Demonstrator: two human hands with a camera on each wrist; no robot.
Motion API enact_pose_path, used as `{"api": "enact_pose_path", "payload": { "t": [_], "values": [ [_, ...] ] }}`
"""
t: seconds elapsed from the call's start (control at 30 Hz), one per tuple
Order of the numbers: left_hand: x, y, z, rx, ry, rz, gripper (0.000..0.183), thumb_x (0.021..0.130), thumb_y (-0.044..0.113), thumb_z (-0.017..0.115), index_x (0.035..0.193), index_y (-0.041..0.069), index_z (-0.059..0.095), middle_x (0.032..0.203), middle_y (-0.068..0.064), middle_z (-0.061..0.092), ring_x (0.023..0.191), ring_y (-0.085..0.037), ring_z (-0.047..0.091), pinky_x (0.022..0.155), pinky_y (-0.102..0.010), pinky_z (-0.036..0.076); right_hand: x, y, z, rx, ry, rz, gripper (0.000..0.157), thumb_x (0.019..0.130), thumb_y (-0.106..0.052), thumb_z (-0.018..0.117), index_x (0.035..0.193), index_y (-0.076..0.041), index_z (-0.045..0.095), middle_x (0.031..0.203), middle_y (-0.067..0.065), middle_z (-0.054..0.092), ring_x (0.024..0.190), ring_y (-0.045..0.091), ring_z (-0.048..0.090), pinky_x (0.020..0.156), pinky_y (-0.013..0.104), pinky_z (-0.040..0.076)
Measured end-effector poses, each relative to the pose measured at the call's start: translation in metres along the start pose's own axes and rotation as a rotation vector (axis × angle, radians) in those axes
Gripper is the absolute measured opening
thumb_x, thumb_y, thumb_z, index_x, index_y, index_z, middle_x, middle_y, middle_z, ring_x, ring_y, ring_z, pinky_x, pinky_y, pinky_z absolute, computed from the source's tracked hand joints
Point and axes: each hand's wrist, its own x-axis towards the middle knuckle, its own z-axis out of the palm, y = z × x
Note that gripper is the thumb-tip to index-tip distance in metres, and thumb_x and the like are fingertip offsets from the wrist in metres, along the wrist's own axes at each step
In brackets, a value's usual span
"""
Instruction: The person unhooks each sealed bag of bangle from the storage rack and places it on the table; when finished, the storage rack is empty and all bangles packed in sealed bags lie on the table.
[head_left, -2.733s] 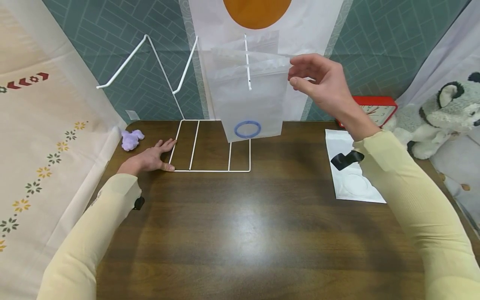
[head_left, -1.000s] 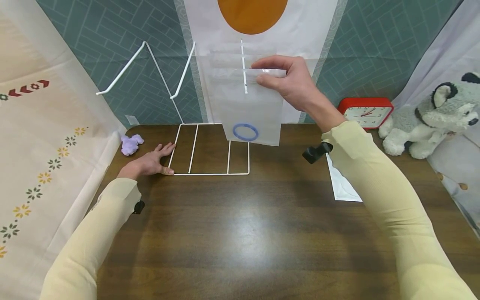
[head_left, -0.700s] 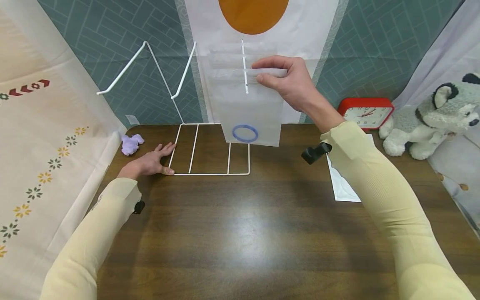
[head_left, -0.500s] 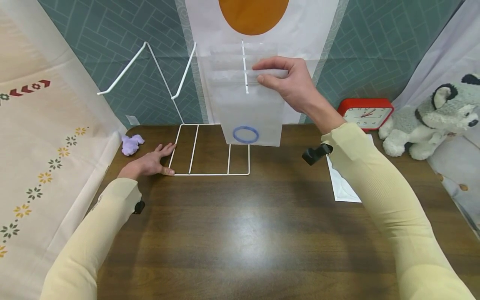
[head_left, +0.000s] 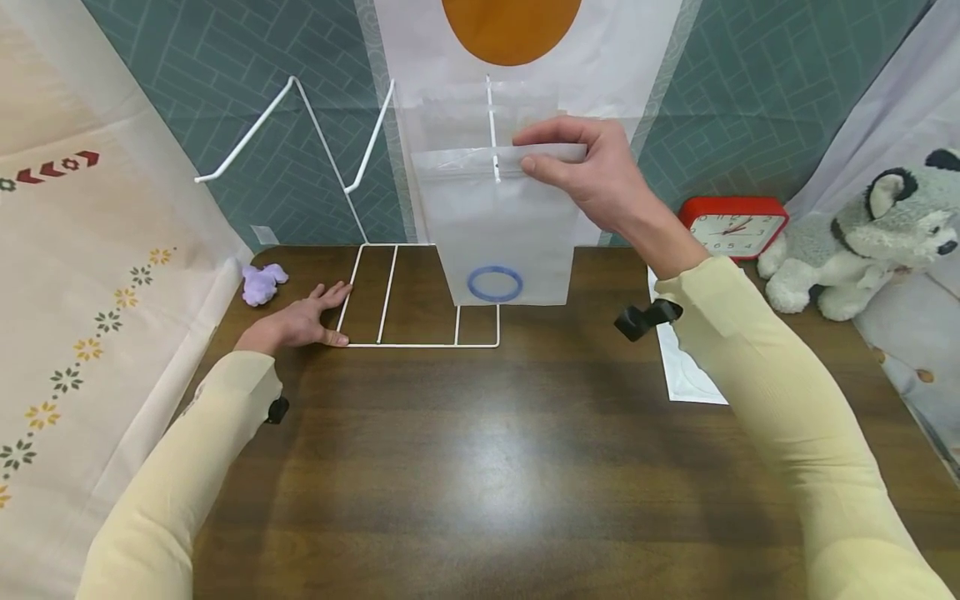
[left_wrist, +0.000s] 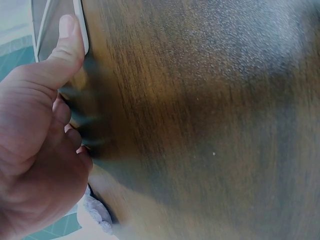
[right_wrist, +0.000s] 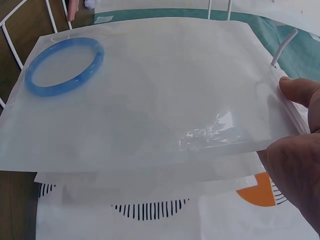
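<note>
The clear bag (head_left: 502,221), a blue ring (right_wrist: 55,90) near its bottom edge, hung so that this edge overlapped the white rack (head_left: 420,345) in the head view and ended short of its front bar; a broad stretch of table (head_left: 491,450) ran from that bar towards the viewer, between the left sleeve (head_left: 176,467) and the right sleeve (head_left: 780,383); more wood showed between the bag and the white packet (head_left: 688,371) on the right. The right hand (head_left: 596,171) pinched the bag's top strip near its right end, thumb to the front; the bag hung below and to the left of those fingers (head_left: 551,131), with the ring well apart from them. The left hand (head_left: 300,321) rested on the rack's left end, fingers straight and spread, thumb at the front corner, laid there rather than clenched. More clear sheets hung behind the bag; a white rod (head_left: 492,121) met its top strip, though whether it passed through could not be told; the bag hid part of the rack, the right sleeve part of the packet. Further out sat a purple toy (head_left: 261,284), a red clock (head_left: 731,229) and a plush panda (head_left: 862,242), cut off at the right; an orange disc (head_left: 512,33) ran off the top.
</note>
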Motion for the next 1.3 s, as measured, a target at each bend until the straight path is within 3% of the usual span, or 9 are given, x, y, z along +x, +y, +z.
{"api": "enact_pose_path", "payload": {
  "t": [0.47,0.7,0.93,1.3],
  "values": [
    [0.006,0.005,0.000,0.003,-0.001,0.010,0.105,0.085,0.035,0.080,0.159,0.004,0.012,0.164,-0.023,0.002,0.146,-0.050,-0.007,0.109,-0.071,0.005,-0.020,-0.011,-0.008,-0.066,-0.010,0.002,0.019,0.088,-0.009,0.077,0.107,-0.010,0.078,0.109,0.006,0.069,0.095,0.025,0.058,0.077,0.026,0.050],
    [0.007,0.005,0.000,-0.008,-0.003,0.010,0.105,0.086,0.035,0.080,0.160,0.005,0.012,0.165,-0.021,0.001,0.146,-0.050,-0.008,0.110,-0.071,0.005,-0.031,-0.017,-0.009,-0.026,-0.004,0.009,0.018,0.086,-0.007,0.078,0.104,-0.010,0.079,0.104,0.007,0.070,0.083,0.025,0.062,0.075,0.026,0.051],
    [0.007,0.007,0.000,-0.016,0.001,0.004,0.106,0.085,0.034,0.081,0.159,0.004,0.012,0.164,-0.024,0.001,0.146,-0.052,-0.006,0.110,-0.070,0.010,-0.042,-0.025,-0.009,-0.027,-0.012,-0.021,0.018,0.087,-0.005,0.077,0.105,-0.008,0.079,0.107,0.008,0.069,0.088,0.026,0.061,0.076,0.027,0.052],
    [0.007,0.005,0.002,-0.012,0.005,0.010,0.105,0.085,0.034,0.080,0.159,0.004,0.012,0.164,-0.024,0.002,0.145,-0.052,-0.005,0.109,-0.071,0.009,-0.066,-0.031,-0.019,0.018,0.007,0.011,0.019,0.085,-0.004,0.078,0.104,-0.009,0.079,0.105,0.009,0.069,0.082,0.024,0.063,0.073,0.025,0.052]
  ]
}}
